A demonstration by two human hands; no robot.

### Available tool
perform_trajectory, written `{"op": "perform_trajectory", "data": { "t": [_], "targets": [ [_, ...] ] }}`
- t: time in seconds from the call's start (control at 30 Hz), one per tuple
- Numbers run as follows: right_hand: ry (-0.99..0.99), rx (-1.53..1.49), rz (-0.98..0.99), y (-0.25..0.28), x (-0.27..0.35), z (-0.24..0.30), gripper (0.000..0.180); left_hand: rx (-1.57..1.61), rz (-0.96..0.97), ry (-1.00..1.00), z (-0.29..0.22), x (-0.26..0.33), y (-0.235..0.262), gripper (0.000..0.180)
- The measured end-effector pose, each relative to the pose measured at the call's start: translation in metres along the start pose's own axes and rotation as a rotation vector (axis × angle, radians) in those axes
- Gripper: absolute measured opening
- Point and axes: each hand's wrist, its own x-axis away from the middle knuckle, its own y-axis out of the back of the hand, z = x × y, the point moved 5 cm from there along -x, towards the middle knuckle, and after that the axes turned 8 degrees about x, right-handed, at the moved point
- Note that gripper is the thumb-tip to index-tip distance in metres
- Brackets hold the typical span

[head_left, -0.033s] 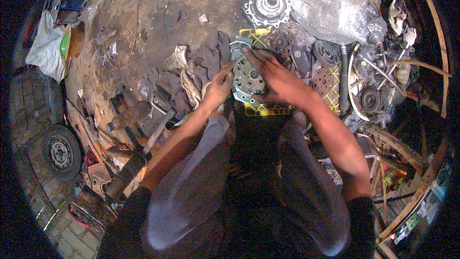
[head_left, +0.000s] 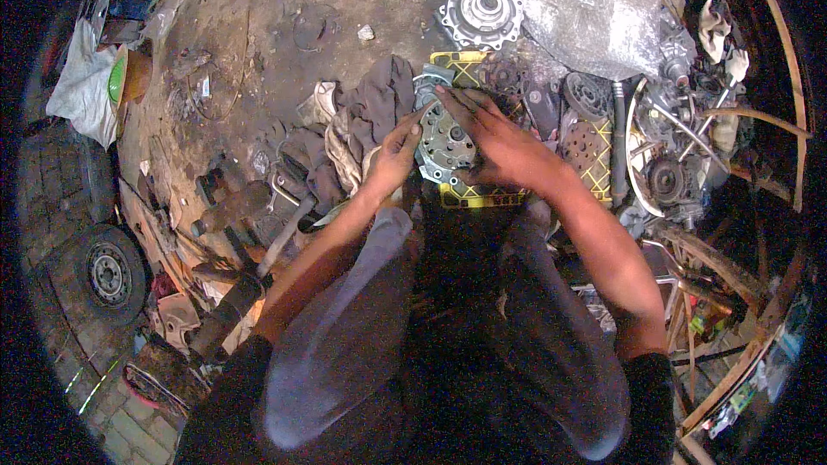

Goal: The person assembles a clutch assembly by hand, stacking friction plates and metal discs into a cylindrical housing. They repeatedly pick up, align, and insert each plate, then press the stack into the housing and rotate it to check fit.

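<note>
A round grey metal housing (head_left: 448,145) with bolt holes and a short central stub lies between my hands, over a yellow plastic crate (head_left: 482,201). My left hand (head_left: 396,158) is closed against its left rim, thumb on top and fingers curled under. Spread across the right side is my right hand (head_left: 508,142), its long fingers reaching to the upper rim and its thumb at the lower right, gripping the edge. A curved grey metal part (head_left: 435,79) shows just beyond the fingertips. The housing's underside is hidden.
Dark and pale rags (head_left: 375,95) lie left of the crate. A toothed metal casing (head_left: 482,13) sits beyond it, next to silvery sheeting (head_left: 594,9). Gears and metal parts (head_left: 668,176) are heaped at right. Tools and a black cylinder (head_left: 226,314) lie at left, near a wheel (head_left: 109,275).
</note>
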Motion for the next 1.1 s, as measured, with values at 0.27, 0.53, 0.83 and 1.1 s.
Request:
{"op": "perform_trajectory", "data": {
  "t": [0.27, 0.53, 0.83, 1.1],
  "targets": [
    [0.002, 0.005, 0.061, 0.000, -0.001, 0.001, 0.119, 0.118, 0.022, 0.061, -0.006, 0.001, -0.002, 0.042],
    [-0.020, -0.062, -0.023, -0.004, 0.002, 0.001, 0.118, 0.100, -0.006, 0.043, -0.011, 0.001, -0.003, 0.042],
    [-0.015, -0.059, 0.012, 0.000, 0.003, 0.002, 0.115, 0.064, 0.102, 0.028, -0.004, -0.003, -0.002, 0.060],
    [-0.035, 0.014, 0.046, -0.005, 0.003, 0.002, 0.117, 0.063, 0.117, -0.006, -0.001, -0.005, -0.002, 0.060]
  ]
}}
